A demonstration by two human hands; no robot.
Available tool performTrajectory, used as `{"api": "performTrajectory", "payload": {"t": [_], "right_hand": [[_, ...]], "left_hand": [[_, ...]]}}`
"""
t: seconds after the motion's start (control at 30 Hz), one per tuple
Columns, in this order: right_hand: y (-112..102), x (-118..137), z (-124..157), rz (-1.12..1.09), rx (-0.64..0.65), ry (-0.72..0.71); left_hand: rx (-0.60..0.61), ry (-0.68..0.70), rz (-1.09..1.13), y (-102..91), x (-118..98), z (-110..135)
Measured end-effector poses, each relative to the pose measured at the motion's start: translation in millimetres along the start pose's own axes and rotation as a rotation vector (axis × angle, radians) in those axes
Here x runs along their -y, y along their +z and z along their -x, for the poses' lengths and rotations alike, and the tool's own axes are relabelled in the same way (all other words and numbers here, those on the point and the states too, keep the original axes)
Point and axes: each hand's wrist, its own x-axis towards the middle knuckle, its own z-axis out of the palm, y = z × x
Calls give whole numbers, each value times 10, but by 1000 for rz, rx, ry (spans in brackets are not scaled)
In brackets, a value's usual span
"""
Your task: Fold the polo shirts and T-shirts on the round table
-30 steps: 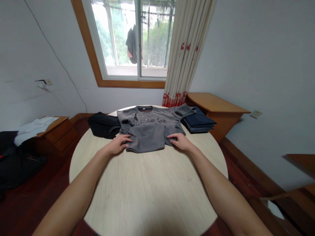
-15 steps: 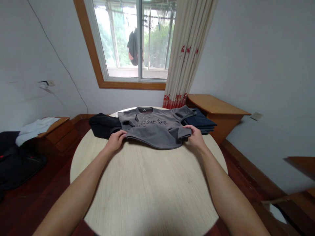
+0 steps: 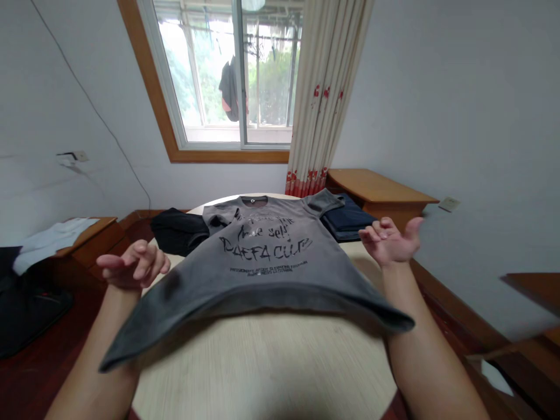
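Note:
A grey T-shirt point(image 3: 262, 245) with black lettering is spread over the round table point(image 3: 262, 361), collar toward the window. Its hem billows above the tabletop, and both lower corners flare out toward me. My left hand point(image 3: 135, 263) is raised beside the shirt's left edge, palm up, fingers loosely curled and apart, holding nothing. On the other side my right hand point(image 3: 391, 240) is lifted off the cloth, palm turned up with the thumb stretched out, also holding nothing. The shirt's lower corners lie over or near my forearms.
A black folded garment point(image 3: 177, 230) lies at the table's far left, and a stack of dark navy clothes point(image 3: 352, 219) at the far right. A wooden cabinet point(image 3: 380, 184) stands behind the stack. White cloth point(image 3: 52, 239) covers a low wooden cabinet at left.
Both hands have let go of the shirt's hem and moved apart and up. The lower part of the shirt has unfolded toward me, showing more lettering.

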Motion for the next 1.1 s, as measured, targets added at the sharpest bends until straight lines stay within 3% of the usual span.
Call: {"api": "performTrajectory", "payload": {"t": [0.1,0.17,0.3,0.37,0.43,0.6,0.73,0.9,1.0,1.1], "right_hand": [[126,-188,-41,167,80,108],[237,-354,-39,369,167,182],[390,-636,19,742,492,256],[433,-739,52,865,632,262],[479,-822,99,990,681,255],[668,-952,374,1375,568,358],[875,-934,546,1579,502,473],[1277,-890,488,1633,388,667],[1416,-964,574,1690,289,589],[1337,-1041,754,1696,216,386]], "left_hand": [[194,0,146,149,-68,-13],[287,-28,129,323,-105,-26],[426,-67,-91,706,2,-28],[490,9,-258,866,134,-6],[542,127,-415,985,274,33],[678,370,-727,1098,487,201],[720,366,-1004,1106,480,367],[750,362,-1155,1149,374,492],[762,340,-1205,1152,331,561],[761,314,-1216,1109,311,650]]}}
